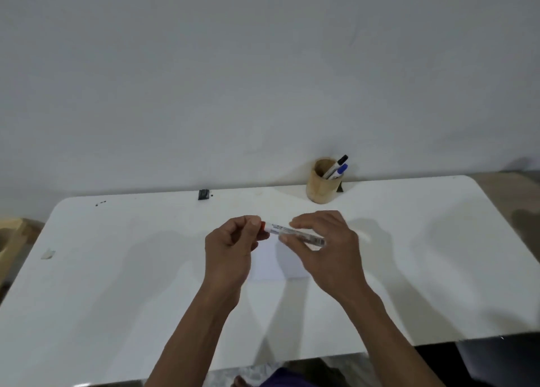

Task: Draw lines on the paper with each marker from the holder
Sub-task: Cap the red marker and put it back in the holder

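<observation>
The holder (321, 186) stands at the back of the desk (117, 269) with a black pen (339, 164) and a blue pen (341, 169) in it. In front of the holder, above the paper (267, 262), both hands hold one marker (295, 233). The left hand (230, 249) pinches its red end; the right hand (327, 246) wraps its body.
</observation>
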Demonstrator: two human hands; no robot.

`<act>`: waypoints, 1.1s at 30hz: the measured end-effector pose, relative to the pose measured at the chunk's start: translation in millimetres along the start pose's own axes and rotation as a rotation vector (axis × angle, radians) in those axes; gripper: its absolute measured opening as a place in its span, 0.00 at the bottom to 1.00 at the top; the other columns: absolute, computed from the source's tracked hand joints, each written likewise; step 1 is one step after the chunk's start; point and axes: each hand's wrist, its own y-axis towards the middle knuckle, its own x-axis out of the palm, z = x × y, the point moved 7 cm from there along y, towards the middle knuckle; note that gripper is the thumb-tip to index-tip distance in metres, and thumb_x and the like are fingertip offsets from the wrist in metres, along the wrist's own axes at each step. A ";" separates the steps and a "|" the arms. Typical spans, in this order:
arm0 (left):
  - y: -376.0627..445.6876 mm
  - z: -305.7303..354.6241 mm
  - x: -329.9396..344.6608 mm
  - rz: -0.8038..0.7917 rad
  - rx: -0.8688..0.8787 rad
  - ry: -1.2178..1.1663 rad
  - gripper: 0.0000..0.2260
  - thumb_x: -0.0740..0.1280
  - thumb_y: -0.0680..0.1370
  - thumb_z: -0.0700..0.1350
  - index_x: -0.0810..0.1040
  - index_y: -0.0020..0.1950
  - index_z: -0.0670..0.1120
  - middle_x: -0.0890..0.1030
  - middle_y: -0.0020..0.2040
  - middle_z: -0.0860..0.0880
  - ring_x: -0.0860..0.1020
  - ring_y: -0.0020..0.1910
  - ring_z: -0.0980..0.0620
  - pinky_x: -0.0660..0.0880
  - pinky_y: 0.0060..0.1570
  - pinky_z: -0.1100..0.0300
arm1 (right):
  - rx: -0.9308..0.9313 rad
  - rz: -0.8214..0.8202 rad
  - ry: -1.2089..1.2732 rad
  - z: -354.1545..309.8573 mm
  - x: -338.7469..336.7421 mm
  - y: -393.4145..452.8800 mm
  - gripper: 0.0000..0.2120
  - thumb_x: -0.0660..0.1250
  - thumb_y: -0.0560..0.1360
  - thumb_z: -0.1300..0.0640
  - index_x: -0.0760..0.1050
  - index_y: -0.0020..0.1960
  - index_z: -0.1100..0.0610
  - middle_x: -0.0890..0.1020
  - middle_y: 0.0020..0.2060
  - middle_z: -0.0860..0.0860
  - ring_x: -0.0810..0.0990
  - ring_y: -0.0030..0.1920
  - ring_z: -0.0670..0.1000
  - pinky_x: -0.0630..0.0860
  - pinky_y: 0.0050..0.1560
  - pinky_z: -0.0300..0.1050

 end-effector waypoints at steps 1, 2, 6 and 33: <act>2.8 5.1 14.3 -0.018 0.033 0.046 0.06 0.69 0.79 0.43 0.84 0.47 0.43 0.87 0.41 0.48 0.85 0.43 0.52 0.80 0.51 0.54 | -0.054 -0.020 -0.048 3.6 0.5 6.2 0.09 0.80 0.69 0.56 0.84 0.47 0.54 0.86 0.43 0.45 0.81 0.46 0.50 0.78 0.49 0.46; 5.9 9.5 28.2 -0.031 0.059 0.078 0.06 0.69 0.79 0.42 0.84 0.47 0.43 0.87 0.41 0.48 0.85 0.42 0.54 0.79 0.49 0.56 | -0.085 -0.027 -0.084 8.9 -0.3 12.1 0.08 0.79 0.70 0.57 0.83 0.47 0.55 0.86 0.43 0.46 0.81 0.44 0.51 0.78 0.47 0.49; 21.0 22.2 72.7 -0.074 0.124 0.183 0.04 0.69 0.79 0.44 0.84 0.47 0.46 0.87 0.41 0.50 0.85 0.44 0.55 0.76 0.47 0.62 | -0.073 -0.052 -0.120 41.9 -11.9 30.0 0.11 0.77 0.73 0.58 0.82 0.55 0.56 0.86 0.46 0.49 0.83 0.44 0.52 0.82 0.44 0.52; 141.9 -28.5 190.3 -0.151 0.331 0.670 0.31 0.77 0.71 0.51 0.63 0.62 0.74 0.68 0.51 0.84 0.71 0.57 0.65 0.71 0.51 0.65 | 0.329 0.127 0.113 182.4 -19.3 153.0 0.11 0.74 0.77 0.55 0.78 0.56 0.56 0.83 0.44 0.41 0.82 0.44 0.35 0.71 0.45 0.21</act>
